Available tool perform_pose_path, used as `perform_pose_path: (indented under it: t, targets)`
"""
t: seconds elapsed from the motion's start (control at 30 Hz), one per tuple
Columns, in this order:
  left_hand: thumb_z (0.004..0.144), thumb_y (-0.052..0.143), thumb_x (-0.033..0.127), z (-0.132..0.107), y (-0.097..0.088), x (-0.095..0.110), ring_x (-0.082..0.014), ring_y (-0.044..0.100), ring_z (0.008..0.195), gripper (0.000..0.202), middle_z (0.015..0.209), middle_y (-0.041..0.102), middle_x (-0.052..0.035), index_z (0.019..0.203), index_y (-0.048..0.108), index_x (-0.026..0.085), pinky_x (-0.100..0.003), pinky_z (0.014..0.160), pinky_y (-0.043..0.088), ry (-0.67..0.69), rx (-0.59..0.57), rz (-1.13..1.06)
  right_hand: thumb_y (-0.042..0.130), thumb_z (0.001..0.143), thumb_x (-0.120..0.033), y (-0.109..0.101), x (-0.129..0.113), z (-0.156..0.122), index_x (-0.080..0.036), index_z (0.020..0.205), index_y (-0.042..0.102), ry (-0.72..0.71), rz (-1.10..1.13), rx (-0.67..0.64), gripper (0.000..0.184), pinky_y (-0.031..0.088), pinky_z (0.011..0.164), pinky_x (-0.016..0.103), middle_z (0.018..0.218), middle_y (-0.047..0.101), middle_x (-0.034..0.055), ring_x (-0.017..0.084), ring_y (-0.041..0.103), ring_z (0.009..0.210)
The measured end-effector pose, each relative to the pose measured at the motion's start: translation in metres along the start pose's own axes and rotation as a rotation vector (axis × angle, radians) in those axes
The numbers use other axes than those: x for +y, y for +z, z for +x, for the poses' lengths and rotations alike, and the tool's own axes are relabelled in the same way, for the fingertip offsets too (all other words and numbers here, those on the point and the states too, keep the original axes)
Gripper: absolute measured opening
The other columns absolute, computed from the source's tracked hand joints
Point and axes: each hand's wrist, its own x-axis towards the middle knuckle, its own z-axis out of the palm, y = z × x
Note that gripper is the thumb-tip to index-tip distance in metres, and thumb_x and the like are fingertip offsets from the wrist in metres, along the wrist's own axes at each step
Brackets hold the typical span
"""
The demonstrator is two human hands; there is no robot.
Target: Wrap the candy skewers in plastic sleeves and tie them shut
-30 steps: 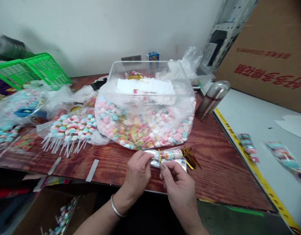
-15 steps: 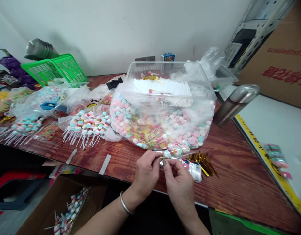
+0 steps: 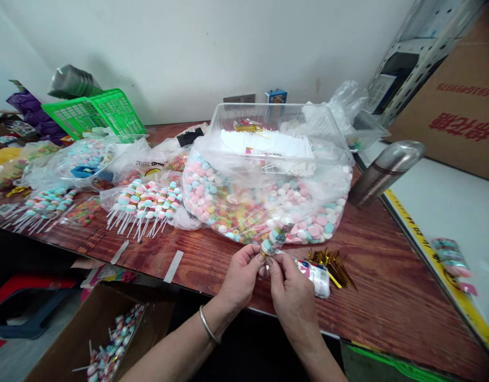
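Observation:
Between my two hands stands a candy skewer (image 3: 273, 241) of pastel pieces in a clear wrapper, tilted up to the right. My left hand (image 3: 243, 273) pinches the wrapper's gathered lower end, where a bit of gold twist tie shows. My right hand (image 3: 291, 284) is closed at the same spot, thumb against fingers; the exact grip of each fingertip is hard to make out. Right of the hands lie a stack of clear printed wrappers (image 3: 318, 278) and a bunch of gold twist ties (image 3: 335, 268). Behind the skewer sits a large bag of pastel candies (image 3: 244, 212).
A clear plastic box (image 3: 332, 127) holding white sticks rests behind the candy bag. A steel flask (image 3: 387, 172) stands at right. Finished-looking skewers (image 3: 149, 204) lie left, near a green basket (image 3: 121, 114). Below the table edge, a cardboard box (image 3: 65, 331) holds wrapped skewers.
The skewer has swung from lying nearly level to a steeper tilt above the hands. Both hands stay close together at its gathered end. The whole view has shifted slightly.

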Motion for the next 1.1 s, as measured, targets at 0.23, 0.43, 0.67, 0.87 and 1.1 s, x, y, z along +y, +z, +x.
perform_pose_path:
  t: [0.23,0.43,0.67,0.87,1.1]
  targets:
    - [0.094,0.038,0.018,-0.007,-0.014,0.002,-0.0173,0.059,0.079,0.024,0.087,0.064,-0.0071,0.100,0.061,0.018,-0.030,0.074,0.047,0.477,-0.025,0.892,0.039,0.096,-0.030,-0.003,0.005,-0.002,-0.021,0.078,0.057,-0.166,-0.074,-0.033,0.027,0.039,0.055,0.026,0.064,0.061,0.0009,0.015,0.056,0.056]
    - [0.093,0.041,0.017,-0.008,-0.004,0.006,-0.0113,0.049,0.062,0.025,0.067,0.055,0.0011,0.071,0.054,0.018,-0.024,0.060,0.037,0.319,0.059,0.740,0.045,0.096,-0.026,0.004,0.004,-0.005,-0.018,0.099,0.063,-0.218,-0.086,0.076,0.020,0.047,0.073,0.029,0.088,0.069,0.0058,0.018,0.064,0.080]
    - [0.090,0.044,0.017,-0.010,-0.002,0.007,-0.0113,0.046,0.059,0.027,0.063,0.053,0.0011,0.066,0.056,0.017,-0.025,0.059,0.035,0.321,0.058,0.702,0.046,0.095,-0.023,0.005,0.000,-0.007,-0.018,0.097,0.063,-0.265,-0.197,0.149,0.017,0.046,0.076,0.031,0.089,0.067,0.0074,0.019,0.062,0.083]
    - [0.092,0.047,0.032,-0.008,0.000,0.013,-0.0192,0.061,0.083,0.029,0.089,0.068,-0.0062,0.104,0.068,0.017,-0.031,0.078,0.047,0.152,-0.153,0.226,0.047,0.093,-0.019,-0.003,-0.008,-0.002,-0.019,0.088,0.057,-0.375,-0.316,0.212,0.011,0.047,0.068,0.031,0.076,0.063,0.0064,0.020,0.060,0.073]
    - [0.095,0.000,0.049,-0.009,-0.019,0.040,-0.0259,0.062,0.109,0.080,0.111,0.068,-0.0150,0.087,0.074,0.017,-0.042,0.084,0.053,0.093,-0.236,0.155,0.050,0.089,-0.015,-0.025,-0.012,0.001,-0.019,0.095,0.057,-0.530,-0.301,0.179,0.010,0.049,0.072,0.030,0.080,0.066,0.0065,0.019,0.063,0.077]
